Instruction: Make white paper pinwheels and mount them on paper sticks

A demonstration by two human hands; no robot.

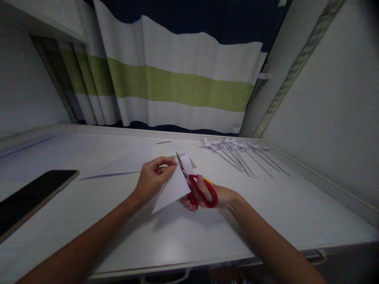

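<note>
My left hand [156,173] pinches the upper part of a white sheet of paper [172,189] and holds it tilted above the desk. Red-handled scissors [203,193] are in my right hand [204,197], with fingers through the loops. Their metal blades point up and away, lying across the paper's right edge close to my left fingertips. A narrow strip of the paper stands to the right of the blades. Behind my right hand a bit of something yellow [208,180] shows, mostly hidden.
Several rolled white paper sticks with folded paper tops [237,152] lie at the back right. A larger white sheet [118,161] rests left of my left hand. A dark phone-like slab [35,197] lies at the left. A thin dark stick [164,142] lies near the striped curtain [183,85].
</note>
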